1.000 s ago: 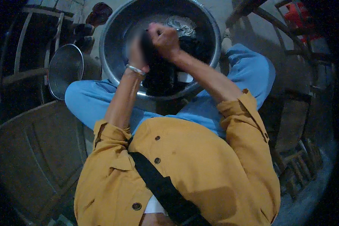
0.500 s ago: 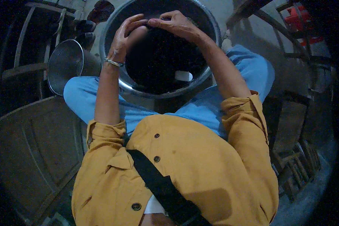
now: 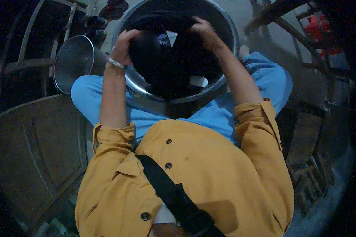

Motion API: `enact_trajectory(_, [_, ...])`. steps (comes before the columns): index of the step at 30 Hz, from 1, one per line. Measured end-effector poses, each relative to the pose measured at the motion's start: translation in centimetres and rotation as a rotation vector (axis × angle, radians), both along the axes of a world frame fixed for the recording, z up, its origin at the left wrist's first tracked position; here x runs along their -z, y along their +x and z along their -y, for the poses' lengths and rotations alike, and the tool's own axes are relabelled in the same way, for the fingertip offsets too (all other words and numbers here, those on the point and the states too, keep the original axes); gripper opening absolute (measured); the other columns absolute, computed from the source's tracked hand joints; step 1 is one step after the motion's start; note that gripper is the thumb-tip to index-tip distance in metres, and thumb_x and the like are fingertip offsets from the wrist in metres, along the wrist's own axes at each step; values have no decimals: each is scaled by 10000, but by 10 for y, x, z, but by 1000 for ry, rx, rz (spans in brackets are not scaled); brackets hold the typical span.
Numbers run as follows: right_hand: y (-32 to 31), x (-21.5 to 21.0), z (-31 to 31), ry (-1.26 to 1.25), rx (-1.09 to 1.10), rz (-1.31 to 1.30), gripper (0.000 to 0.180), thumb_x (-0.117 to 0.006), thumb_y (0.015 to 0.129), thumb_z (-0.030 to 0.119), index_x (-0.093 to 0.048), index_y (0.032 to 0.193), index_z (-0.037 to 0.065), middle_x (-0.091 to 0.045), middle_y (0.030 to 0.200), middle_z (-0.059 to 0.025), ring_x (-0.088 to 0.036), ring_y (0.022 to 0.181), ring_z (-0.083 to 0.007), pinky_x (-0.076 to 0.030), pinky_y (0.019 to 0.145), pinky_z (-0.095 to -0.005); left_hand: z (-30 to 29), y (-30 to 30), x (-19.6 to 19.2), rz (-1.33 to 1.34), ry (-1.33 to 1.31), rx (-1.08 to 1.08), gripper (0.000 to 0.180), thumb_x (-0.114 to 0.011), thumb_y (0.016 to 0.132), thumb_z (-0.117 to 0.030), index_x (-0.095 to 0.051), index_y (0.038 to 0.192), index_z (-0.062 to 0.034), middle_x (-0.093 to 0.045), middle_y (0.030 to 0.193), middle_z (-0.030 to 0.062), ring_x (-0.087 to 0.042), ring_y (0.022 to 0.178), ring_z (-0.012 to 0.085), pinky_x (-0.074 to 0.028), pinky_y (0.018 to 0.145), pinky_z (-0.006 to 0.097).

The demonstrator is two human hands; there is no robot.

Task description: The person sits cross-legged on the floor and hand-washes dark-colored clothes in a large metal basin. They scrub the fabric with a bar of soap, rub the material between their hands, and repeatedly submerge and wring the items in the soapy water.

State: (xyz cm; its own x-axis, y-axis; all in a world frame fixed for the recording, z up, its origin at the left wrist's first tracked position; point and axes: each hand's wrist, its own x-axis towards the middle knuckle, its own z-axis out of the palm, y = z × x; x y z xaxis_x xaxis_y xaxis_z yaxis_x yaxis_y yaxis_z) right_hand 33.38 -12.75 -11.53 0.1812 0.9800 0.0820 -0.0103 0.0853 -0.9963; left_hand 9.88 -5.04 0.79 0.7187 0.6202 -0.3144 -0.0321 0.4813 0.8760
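Note:
A large round metal basin (image 3: 232,33) stands between my bent legs, holding dark cloth (image 3: 190,59). On the basin's left side, my left hand (image 3: 124,46) has its fingers closed round an edge of the cloth. My right hand (image 3: 206,33) grips the cloth farther right, near the far side, with its fingertips partly hidden. Between the hands a pale patch (image 3: 171,38) shows amid the black. Toward the near right of the basin lies a small white rounded block (image 3: 199,81), perhaps soap. Dimness hides the cloth's folds and shape.
A metal bucket (image 3: 74,63) lies tipped on the left, close to my knee. Dark footwear (image 3: 114,8) sits beyond it. Wooden frames (image 3: 290,29) stand at the right, with a red object (image 3: 320,31) behind. A wooden panel (image 3: 47,138) is at the near left.
My hands were close together at the far side of the basin; now they are apart, the left lower and the right farther right. Dark cloth is now spread between them.

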Motion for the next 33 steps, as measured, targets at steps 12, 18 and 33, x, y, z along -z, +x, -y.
enact_trajectory(12, [-120,-117,14,723,349,714,135,-581,657,184,-572,710,61,-524,591,-92,-532,536,-224,-433,503,-314,5,17,47,311,-598,13,407,-629,671,-449,-569,843,-86,-575,855,61,-550,802,199,-458,706,355])
enact_trajectory(18, [-63,-56,-3,-32,438,702,187,-499,750,246,-601,740,89,-611,782,-128,-599,663,-246,-473,555,-330,48,51,83,21,621,-230,137,-503,799,-213,-516,867,-94,-496,754,-10,-472,649,105,-410,592,251])
enact_trajectory(33, [-43,-77,4,-145,-36,285,423,-512,781,442,-603,784,28,-582,729,-63,-551,734,-164,-419,677,-294,12,24,31,-273,955,324,441,-650,680,-216,-486,1037,-16,-518,912,78,-491,835,161,-405,754,291])
